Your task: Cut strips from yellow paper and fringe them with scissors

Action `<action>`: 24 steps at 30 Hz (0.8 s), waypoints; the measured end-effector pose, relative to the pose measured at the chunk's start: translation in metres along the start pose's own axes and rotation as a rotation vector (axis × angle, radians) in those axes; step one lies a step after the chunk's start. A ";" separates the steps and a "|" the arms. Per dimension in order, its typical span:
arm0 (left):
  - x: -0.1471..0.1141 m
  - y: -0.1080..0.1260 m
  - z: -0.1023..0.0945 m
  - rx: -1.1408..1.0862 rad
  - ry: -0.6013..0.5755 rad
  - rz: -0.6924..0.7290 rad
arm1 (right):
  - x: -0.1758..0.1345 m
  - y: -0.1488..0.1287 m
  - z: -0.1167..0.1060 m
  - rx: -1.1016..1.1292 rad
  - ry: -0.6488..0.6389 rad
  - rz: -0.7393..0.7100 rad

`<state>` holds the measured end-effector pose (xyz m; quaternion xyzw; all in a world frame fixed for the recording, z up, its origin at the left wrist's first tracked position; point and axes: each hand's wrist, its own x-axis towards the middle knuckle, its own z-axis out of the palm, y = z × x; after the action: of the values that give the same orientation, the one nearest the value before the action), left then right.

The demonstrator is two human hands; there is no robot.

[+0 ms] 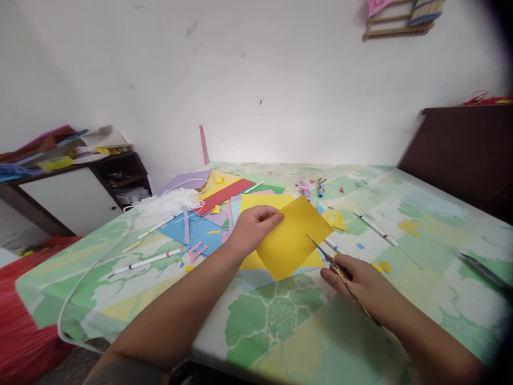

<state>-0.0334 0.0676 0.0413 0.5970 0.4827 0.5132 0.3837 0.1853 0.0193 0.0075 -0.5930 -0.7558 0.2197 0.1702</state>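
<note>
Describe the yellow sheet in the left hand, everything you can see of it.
The yellow sheet is plain, four-cornered and thin, and looks like paper or craft card. The left hand grips it near its left edge, thumb on the near face. It is held cornerwise, one corner pointing down toward the viewer, in front of another yellow sheet. The scissors in the right hand overlap its right side; whether the blades touch it is unclear.

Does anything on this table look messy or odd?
Mainly untidiness: white string is heaped in a loose tangle at the left, a white cord droops past the edge of the tablecloth, and yellow scraps lie strewn at the right. The yellow sheet in the left hand and the scissors in the right hand look ordinary.
</note>
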 end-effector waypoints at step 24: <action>0.007 0.001 -0.012 0.058 -0.182 0.017 | 0.003 0.006 0.007 -0.085 0.051 -0.021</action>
<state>-0.0450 0.0740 0.0462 0.6561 0.4553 0.4457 0.4045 0.1856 0.0223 -0.0018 -0.5971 -0.7659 0.1705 0.1666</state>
